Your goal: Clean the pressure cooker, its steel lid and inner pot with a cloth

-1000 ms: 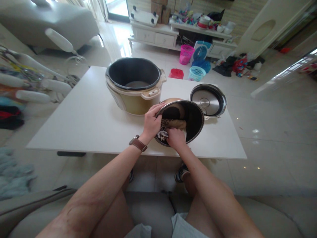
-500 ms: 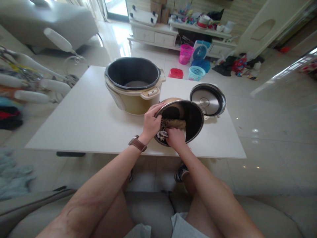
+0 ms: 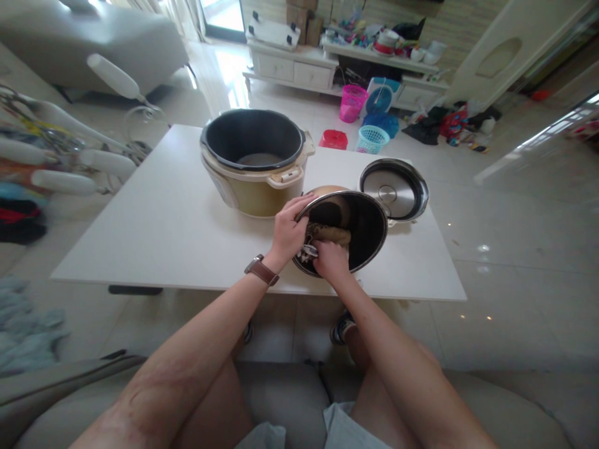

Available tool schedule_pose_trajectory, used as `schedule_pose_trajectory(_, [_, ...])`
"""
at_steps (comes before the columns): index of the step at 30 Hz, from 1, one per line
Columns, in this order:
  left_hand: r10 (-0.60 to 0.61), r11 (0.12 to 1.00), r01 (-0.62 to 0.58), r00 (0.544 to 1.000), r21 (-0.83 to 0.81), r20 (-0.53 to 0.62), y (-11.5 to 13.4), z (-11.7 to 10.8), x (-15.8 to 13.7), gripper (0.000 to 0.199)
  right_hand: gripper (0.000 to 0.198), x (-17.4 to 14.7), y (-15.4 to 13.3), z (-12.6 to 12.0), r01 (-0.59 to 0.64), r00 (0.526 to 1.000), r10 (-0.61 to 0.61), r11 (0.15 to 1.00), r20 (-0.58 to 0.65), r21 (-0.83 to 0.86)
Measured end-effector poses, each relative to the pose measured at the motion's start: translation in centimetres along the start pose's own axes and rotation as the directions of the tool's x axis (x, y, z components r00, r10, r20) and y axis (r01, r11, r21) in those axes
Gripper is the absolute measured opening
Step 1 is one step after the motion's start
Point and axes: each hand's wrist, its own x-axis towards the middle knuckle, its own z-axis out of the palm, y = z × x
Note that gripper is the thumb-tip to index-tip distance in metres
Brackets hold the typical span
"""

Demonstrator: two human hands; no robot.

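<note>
A dark-lined inner pot point(image 3: 369, 234) is tilted toward me near the front edge of the white table. My left hand point(image 3: 289, 231), with a watch at the wrist, grips its left rim, thumb inside and fingers outside. Inside the pot, my right hand point(image 3: 331, 259) is closed on a bunched brown and patterned cloth point(image 3: 330, 235) that lies against the inner wall. Some of the right fingertips are hidden in the cloth. The cream and gold electric cooker point(image 3: 253, 193) stands open behind on the left. To the right rests its round lid point(image 3: 388, 190), metal underside up.
The white table point(image 3: 140, 231) carries all of these. Baskets, a pink one point(image 3: 352, 103) and a light blue one point(image 3: 372, 138), stand on the floor beyond. A white fan-like frame point(image 3: 107, 162) is at the left, and a sofa point(image 3: 281, 386) beneath me.
The right hand and the cloth have shifted slightly within the pot. My left hand keeps its hold on the rim. The whole view has moved a few pixels.
</note>
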Motion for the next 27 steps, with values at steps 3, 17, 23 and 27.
schedule_pose_trajectory(3, [0.01, 1.0, -0.01, 1.0, 0.004, -0.007, 0.1, 0.3, -0.2, 0.044, 0.043, 0.2, -0.4, 0.2, -0.014, 0.998, 0.023, 0.989, -0.06, 0.145])
schedule_pose_trajectory(17, [-0.028, 0.999, 0.029, 0.999, -0.034, 0.028, -0.9, 0.4, -0.4, 0.049, 0.044, 0.1, 0.1, -0.3, -0.003, 1.0, 0.004, 0.997, -0.019, 0.081])
schedule_pose_trajectory(23, [0.028, 0.998, -0.023, 0.996, -0.06, 0.082, -0.2, 0.5, -0.5, 0.048, 0.037, 0.2, 0.5, -1.1, -0.042, 0.998, 0.044, 0.998, 0.049, -0.042])
schedule_pose_trajectory(27, [0.045, 0.997, -0.039, 0.994, -0.062, 0.1, 0.1, 0.7, -0.8, 0.044, 0.036, 0.3, 0.8, -1.3, -0.126, 0.986, 0.138, 0.985, 0.094, -0.115])
